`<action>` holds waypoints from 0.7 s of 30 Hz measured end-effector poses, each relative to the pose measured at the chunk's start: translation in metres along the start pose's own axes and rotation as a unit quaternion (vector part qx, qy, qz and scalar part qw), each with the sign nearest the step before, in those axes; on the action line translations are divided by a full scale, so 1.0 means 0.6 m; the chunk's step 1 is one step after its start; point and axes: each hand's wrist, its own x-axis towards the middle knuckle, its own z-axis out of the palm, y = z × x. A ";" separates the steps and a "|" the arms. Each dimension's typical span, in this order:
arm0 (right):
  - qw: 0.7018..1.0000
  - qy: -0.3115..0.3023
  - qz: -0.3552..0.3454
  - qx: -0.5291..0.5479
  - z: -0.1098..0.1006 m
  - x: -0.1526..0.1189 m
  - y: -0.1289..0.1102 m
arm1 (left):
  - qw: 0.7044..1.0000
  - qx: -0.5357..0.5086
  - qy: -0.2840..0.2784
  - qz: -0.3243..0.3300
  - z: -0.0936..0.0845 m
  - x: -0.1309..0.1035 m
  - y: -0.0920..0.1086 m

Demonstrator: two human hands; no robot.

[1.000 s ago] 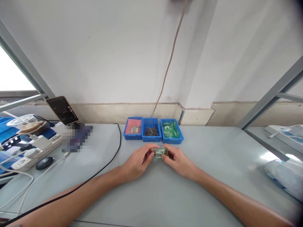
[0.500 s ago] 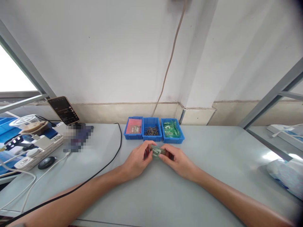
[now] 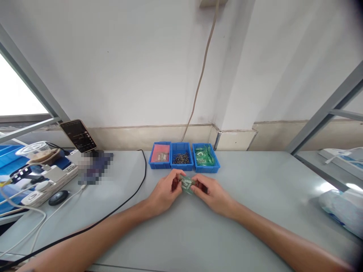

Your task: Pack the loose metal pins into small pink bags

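Both hands, left hand [image 3: 166, 192] and right hand [image 3: 213, 193], pinch a small green packet [image 3: 187, 184] between their fingers just above the worktop [image 3: 255, 196], near the blue bins [image 3: 183, 157]. A hard tug could likely split it, scattering small parts.

Small assembly workstation, workshop or light factory bench. Plain grey worktable [image 3: 255, 211] against a bare white wall, grey metal frame struts [image 3: 326, 113] at the left and right sides. Three small blue plastic parts bins [image 3: 183, 166] in a row at the far edge: one with a pink bag, the middle one with dark metal screws [image 3: 180, 158], one with green packets. White power strip [image 3: 48, 181] with cables and a propped black phone [image 3: 79, 135] far left.
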 end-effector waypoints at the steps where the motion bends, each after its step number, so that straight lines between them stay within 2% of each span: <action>1: 1.000 0.009 0.000 0.001 -0.001 0.001 0.002 | 1.000 0.000 0.003 0.006 0.000 -0.001 0.000; 5: 0.999 0.039 0.004 0.016 -0.003 0.004 0.008 | 1.000 0.003 0.014 0.028 -0.002 -0.003 0.001; 21: 0.998 0.055 0.000 0.007 -0.004 0.003 0.002 | 1.000 -0.011 0.016 0.013 -0.006 -0.003 0.012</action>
